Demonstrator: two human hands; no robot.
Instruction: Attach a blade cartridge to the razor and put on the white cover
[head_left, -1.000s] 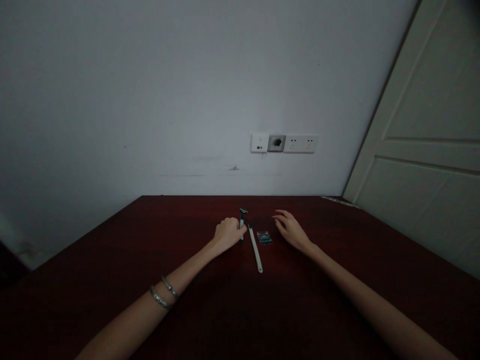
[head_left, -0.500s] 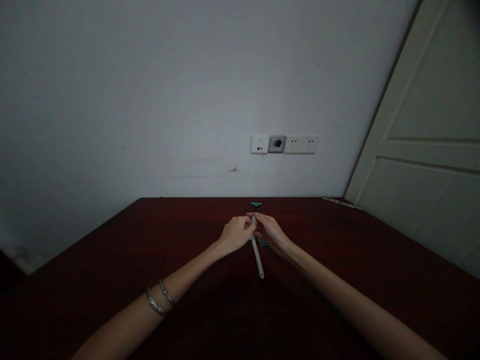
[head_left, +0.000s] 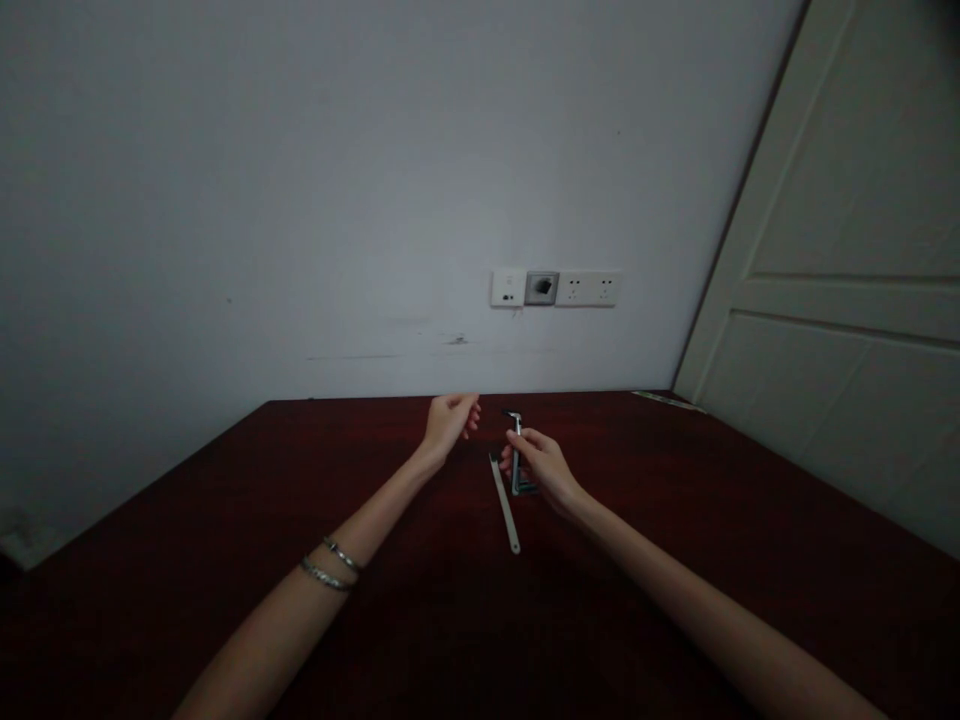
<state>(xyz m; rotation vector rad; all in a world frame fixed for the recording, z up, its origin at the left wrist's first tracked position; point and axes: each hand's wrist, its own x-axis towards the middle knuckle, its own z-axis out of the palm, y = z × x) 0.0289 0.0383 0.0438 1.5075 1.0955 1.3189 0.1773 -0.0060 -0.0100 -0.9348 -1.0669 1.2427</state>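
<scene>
My right hand (head_left: 541, 459) is closed around the handle of a razor (head_left: 517, 425), with the razor's head up and tilted away from me. Below those fingers, a dark green, frame-like piece (head_left: 527, 489) shows on the table, partly hidden by the hand. Just left of it lies a slim pale strip (head_left: 505, 507) with a hole at its near end and a dark far tip. My left hand (head_left: 450, 423) is raised to the left of the razor, apart from it, fingers curled in. What it holds, if anything, is hidden.
The dark red table (head_left: 337, 480) reaches back to a pale wall (head_left: 360, 200) with a row of sockets (head_left: 555, 288). A white panelled door (head_left: 840, 300) stands at the right. A thin, light strip (head_left: 667, 401) lies by the table's back right edge.
My left hand has come off the razor and moved left and up. The razor stays in my right hand, its head now turned. The view has shifted slightly.
</scene>
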